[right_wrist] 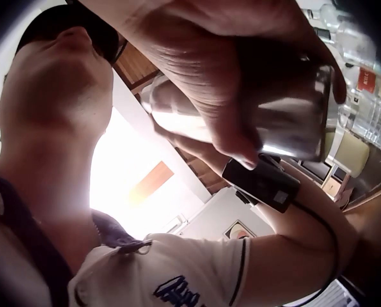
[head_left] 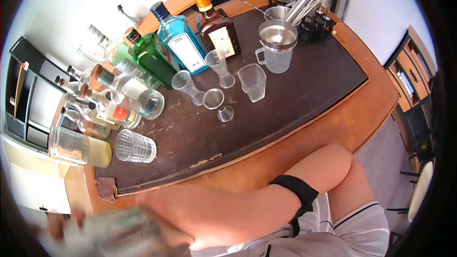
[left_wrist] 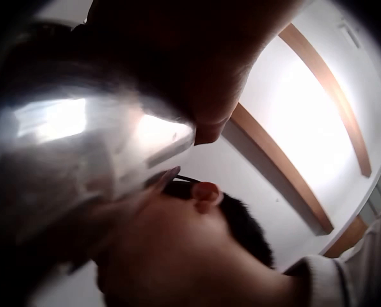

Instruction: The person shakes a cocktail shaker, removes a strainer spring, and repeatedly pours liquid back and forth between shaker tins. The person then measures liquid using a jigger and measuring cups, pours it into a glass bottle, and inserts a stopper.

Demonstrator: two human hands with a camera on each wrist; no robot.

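A shiny metal cocktail shaker (right_wrist: pixel 293 118) is held sideways between both hands, low at the left of the head view, where it is blurred. My right hand (right_wrist: pixel 209 64) grips its wide end, with the thumb laid along the metal. At the narrower end, my left hand (left_wrist: pixel 209 70) holds on, dark and close to the camera in the left wrist view. Some of its fingers (right_wrist: pixel 193 147) show past the shaker in the right wrist view. Much of the shaker is hidden behind the hands. A crystal-cut tumbler (head_left: pixel 135 146) stands on the table nearest to them.
Several bottles, among them a green one (head_left: pixel 151 57) and a blue one (head_left: pixel 181 38), crowd the table's left and back. A steel jigger (head_left: pixel 219 104), clear measuring cups (head_left: pixel 253 82) and a jug (head_left: pixel 277 59) topped by a strainer stand mid-table. A brown cloth (head_left: pixel 105 188) lies at the front-left corner.
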